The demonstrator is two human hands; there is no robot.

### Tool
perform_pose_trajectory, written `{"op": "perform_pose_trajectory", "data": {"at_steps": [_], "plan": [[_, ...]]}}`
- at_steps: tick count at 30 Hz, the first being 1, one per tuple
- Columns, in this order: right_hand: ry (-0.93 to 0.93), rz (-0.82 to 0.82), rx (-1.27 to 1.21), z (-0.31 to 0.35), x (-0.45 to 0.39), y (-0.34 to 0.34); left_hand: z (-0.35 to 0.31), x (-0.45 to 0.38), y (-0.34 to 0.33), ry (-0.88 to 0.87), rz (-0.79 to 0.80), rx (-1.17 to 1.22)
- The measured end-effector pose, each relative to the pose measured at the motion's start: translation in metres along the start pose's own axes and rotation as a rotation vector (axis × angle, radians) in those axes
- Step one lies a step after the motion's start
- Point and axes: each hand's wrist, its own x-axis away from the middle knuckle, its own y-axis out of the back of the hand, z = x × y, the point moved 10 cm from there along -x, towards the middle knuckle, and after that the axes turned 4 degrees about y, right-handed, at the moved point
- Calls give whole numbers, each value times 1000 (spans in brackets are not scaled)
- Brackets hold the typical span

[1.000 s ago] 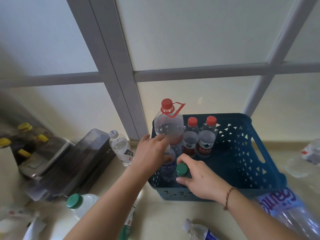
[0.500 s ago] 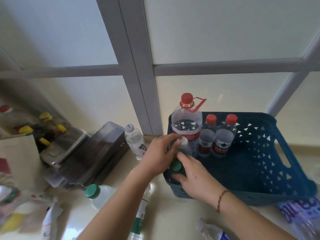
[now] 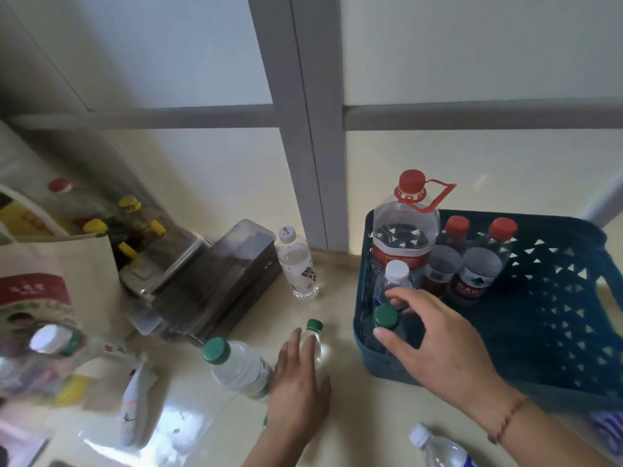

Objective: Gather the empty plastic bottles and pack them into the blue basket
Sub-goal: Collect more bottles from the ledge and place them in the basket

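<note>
The blue basket (image 3: 556,318) stands on the floor at the right. Inside it, upright along the left wall, are a large red-capped bottle with a handle (image 3: 404,230), two small red-capped bottles (image 3: 472,264), a white-capped bottle (image 3: 395,274) and a green-capped bottle (image 3: 386,316). My right hand (image 3: 438,342) hovers at the green cap with fingers spread around it and the thumb touching it. My left hand (image 3: 296,382) lies flat and open over a small clear green-capped bottle (image 3: 314,332) lying on the floor left of the basket.
A larger green-capped bottle (image 3: 236,365) lies beside my left hand. A white-capped bottle (image 3: 296,264) stands by the wall, and another (image 3: 438,446) lies at the bottom edge. A dark box (image 3: 209,281) and a bag (image 3: 50,264) with yellow-capped bottles sit at the left.
My left hand has left the basket and come down onto the small bottle on the floor. My right hand's fingers have loosened around the green-capped bottle. The view has swung left.
</note>
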Motion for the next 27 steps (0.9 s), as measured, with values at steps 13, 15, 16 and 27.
{"op": "perform_pose_trajectory", "data": {"at_steps": [13, 15, 16, 27], "plan": [[197, -216, -92, 11, 13, 26, 5, -4, 7, 2, -114, 31], [251, -292, -88, 15, 16, 37, -1, 8, 26, -58, -203, 100], [287, -331, -87, 21, 18, 43, -6, 17, 40, -90, -276, 137], [228, 204, -612, 91, 11, 4, -122, 90, 195, -600, -729, 369]]}}
